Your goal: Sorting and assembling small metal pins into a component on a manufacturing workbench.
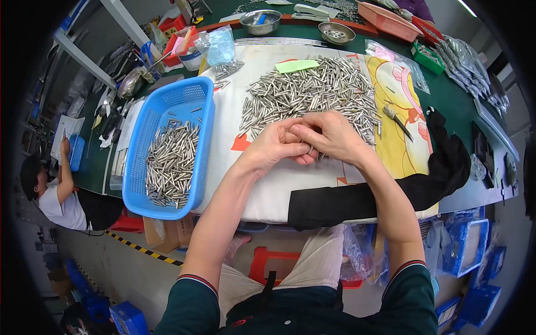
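My left hand (272,147) and my right hand (336,135) meet in front of a wide pile of small metal pins (312,86) on the cloth-covered table. Fingers of both hands are closed together, and the tip of one metal pin (311,149) shows between them; the rest of it is hidden. Left of my left arm stands a blue plastic basket (207,134), partly filled with loose pins of the same kind (173,162). A light green slip of paper (296,66) lies on the far side of the pile.
Black cloth (335,206) lies along the table's front edge under my right forearm. A pointed dark tool (398,121) rests on the yellow cloth. Metal bowls (261,22) and a pink basket (385,19) stand at the back. Another person (58,198) sits far left.
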